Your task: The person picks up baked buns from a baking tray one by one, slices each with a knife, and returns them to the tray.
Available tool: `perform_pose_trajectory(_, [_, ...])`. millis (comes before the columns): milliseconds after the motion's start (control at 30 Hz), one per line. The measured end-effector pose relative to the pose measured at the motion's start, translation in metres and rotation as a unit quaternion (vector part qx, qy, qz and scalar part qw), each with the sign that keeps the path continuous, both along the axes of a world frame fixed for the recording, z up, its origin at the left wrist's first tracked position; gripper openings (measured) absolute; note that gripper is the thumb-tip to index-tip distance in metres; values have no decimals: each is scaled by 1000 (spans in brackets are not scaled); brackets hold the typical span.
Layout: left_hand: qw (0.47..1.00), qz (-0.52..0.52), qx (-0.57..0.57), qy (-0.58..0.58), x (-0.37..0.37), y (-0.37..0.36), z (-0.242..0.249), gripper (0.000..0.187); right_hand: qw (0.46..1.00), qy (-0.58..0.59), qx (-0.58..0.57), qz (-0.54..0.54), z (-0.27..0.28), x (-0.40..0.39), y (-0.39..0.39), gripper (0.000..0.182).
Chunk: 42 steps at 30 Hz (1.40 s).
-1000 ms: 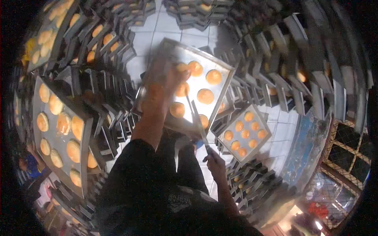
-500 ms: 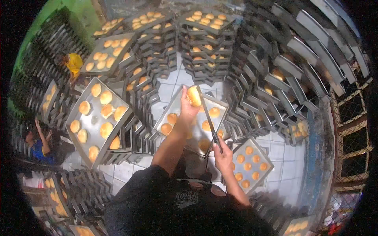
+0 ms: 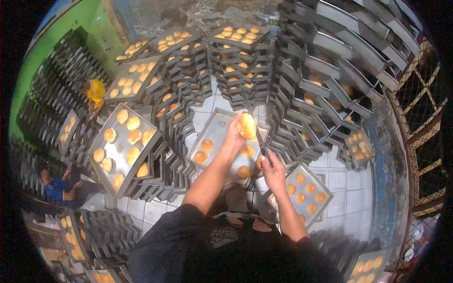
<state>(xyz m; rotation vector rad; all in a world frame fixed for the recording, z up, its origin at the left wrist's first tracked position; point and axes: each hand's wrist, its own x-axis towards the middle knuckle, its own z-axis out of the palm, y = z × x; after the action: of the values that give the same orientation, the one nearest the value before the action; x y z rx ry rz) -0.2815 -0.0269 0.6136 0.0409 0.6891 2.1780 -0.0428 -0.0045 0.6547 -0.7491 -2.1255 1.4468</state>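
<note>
My left hand (image 3: 234, 133) is closed around a golden bread bun (image 3: 246, 126), raised over a metal tray. My right hand (image 3: 273, 172) grips the dark handle of a long knife (image 3: 259, 137). Its blade runs along the bun's right side, pointing away from me, and the tip reaches past the bun. Beneath both hands lies the tray (image 3: 213, 128), with several round buns (image 3: 200, 157) on it. Part of the tray is hidden by my forearms.
Stacked trays of buns (image 3: 240, 35) surround me. On the left a tilted tray (image 3: 111, 150) tops a stack; another tray (image 3: 302, 207) sits low at right. Two people, in a yellow shirt (image 3: 96, 90) and a blue shirt (image 3: 56, 188), are at left. White tiles (image 3: 349, 188) cover the floor.
My right hand and the knife have moved forward along the bun. The bun has shifted slightly right and toward me. The person in blue has lowered a raised hand, and the view has shifted.
</note>
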Motion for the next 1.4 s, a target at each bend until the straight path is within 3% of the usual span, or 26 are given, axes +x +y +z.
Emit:
perform_pose_trajectory(33, [1000, 3, 10, 2, -9, -2, 1, 32, 1000, -27, -2, 9, 20, 7, -5, 42])
perform_pose_trajectory(133, [999, -3, 32, 19, -33, -20, 7, 31, 999, -31, 5, 18, -11, 30, -18, 39])
perform_pose_trajectory(200, [998, -14, -6, 66, -20, -20, 4, 30, 1000, -10, -16, 21, -23, 25, -14, 38])
perform_pose_trajectory(300, [988, -48, -39, 142, 16, -22, 9, 23, 998, 11, -60, 33, 6, 4, -9, 36])
perform_pose_trajectory(500, [991, 30, -22, 129, -26, -42, 13, 23, 996, -39, 28, 70, 7, 8, -14, 39])
perform_pose_trajectory(567, [992, 26, -20, 118, -27, -56, 25, 27, 989, -40, -127, 67, 16, 15, -28, 42])
perform_pose_trajectory(600, [993, 2, -36, 113, -22, -60, 27, 23, 987, -59, -121, 82, 17, 10, -28, 43])
perform_pose_trajectory(733, [991, -41, -50, 117, -6, -57, -10, 27, 990, -103, -52, 81, -4, -45, -15, 43])
perform_pose_trajectory(833, [986, -14, -77, 148, -26, -67, -18, 34, 971, -178, -123, 104, 12, -62, -17, 42])
perform_pose_trajectory(900, [982, 18, -112, 152, -57, -79, -25, 36, 993, -73, 11, 91, -42, -47, -26, 42])
perform_pose_trajectory(1033, [974, 25, -164, 153, -92, -97, -47, 38, 975, -178, -78, 103, -53, -49, -40, 41])
perform_pose_trajectory(1067, [978, 1, -174, 112, -92, -97, -57, 41, 977, -158, -100, 99, -85, -59, -39, 42])
perform_pose_trajectory(1100, [979, -2, -177, 103, -94, -93, -97, 41, 979, -138, -122, 92, -104, -66, -39, 43])
perform_pose_trajectory(1133, [958, 29, -192, 211, -94, -86, -160, 45, 976, -153, -132, 79, -102, -90, -41, 40])
perform_pose_trajectory(1233, [897, 61, -234, 369, -78, -91, -137, 57, 979, -129, -100, 120, -142, -151, -34, 40])
perform_pose_trajectory(1300, [962, 58, -256, 72, -105, -83, -169, 54, 982, -111, -84, 130, -181, -170, -36, 39])
perform_pose_trajectory(1333, [960, 56, -260, -81, -117, -79, -180, 52, 984, -87, -60, 143, -187, -178, -38, 38])
perform_pose_trajectory(1367, [959, 49, -264, -91, -128, -78, -192, 52, 983, -97, -65, 139, -190, -175, -41, 38])
perform_pose_trajectory(1400, [944, 66, -315, 69, -141, -80, -197, 51, 969, -156, -163, 102, -171, -170, -49, 38])
